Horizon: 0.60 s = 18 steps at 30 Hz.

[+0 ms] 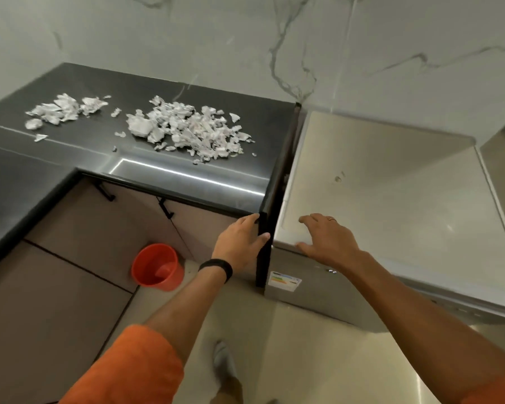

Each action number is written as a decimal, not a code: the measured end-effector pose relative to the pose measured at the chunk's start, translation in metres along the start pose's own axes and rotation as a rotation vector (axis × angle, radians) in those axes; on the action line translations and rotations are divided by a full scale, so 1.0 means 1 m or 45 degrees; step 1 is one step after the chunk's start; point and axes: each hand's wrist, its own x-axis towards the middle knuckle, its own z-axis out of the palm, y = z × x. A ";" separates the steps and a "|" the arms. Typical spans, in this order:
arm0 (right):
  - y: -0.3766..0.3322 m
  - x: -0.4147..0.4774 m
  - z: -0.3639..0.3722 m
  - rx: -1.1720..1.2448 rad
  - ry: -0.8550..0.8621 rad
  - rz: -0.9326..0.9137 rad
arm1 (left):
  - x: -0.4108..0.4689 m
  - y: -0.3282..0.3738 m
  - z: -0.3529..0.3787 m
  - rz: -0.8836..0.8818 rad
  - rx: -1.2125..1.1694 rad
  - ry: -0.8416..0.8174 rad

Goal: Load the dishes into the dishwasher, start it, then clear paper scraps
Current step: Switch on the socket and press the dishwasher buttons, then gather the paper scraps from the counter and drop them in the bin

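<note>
The silver dishwasher (391, 199) stands at the right, its door closed and its flat top bare. My right hand (327, 240) rests on its front left top corner, fingers spread, holding nothing. My left hand (239, 240) grips the dark end corner of the black countertop (187, 176) beside the machine. A large heap of torn white paper scraps (187, 129) lies on the countertop, with a smaller heap (62, 110) further left. No dishes are in sight.
An orange bucket (158, 266) stands on the floor below the counter, left of my left arm. Beige cabinet doors with black handles (165, 207) run under the counter. A marble wall (274, 39) rises behind.
</note>
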 end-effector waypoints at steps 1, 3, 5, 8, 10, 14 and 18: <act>-0.014 0.009 -0.005 0.020 0.014 -0.019 | 0.000 -0.009 -0.012 -0.032 -0.067 0.021; -0.042 0.026 -0.013 0.053 0.041 -0.058 | 0.002 -0.026 -0.034 -0.074 -0.167 0.054; -0.068 0.043 -0.021 0.067 0.069 -0.100 | 0.005 -0.040 -0.055 -0.101 -0.257 0.099; -0.109 0.070 -0.033 0.074 0.109 -0.138 | 0.019 -0.067 -0.090 -0.130 -0.382 0.156; -0.128 0.086 -0.040 0.094 0.141 -0.150 | 0.032 -0.081 -0.107 -0.122 -0.470 0.151; -0.154 0.115 -0.052 0.103 0.181 -0.141 | 0.057 -0.096 -0.137 -0.140 -0.791 0.158; -0.161 0.139 -0.063 0.099 0.191 -0.073 | 0.081 -0.094 -0.152 -0.219 -1.228 0.116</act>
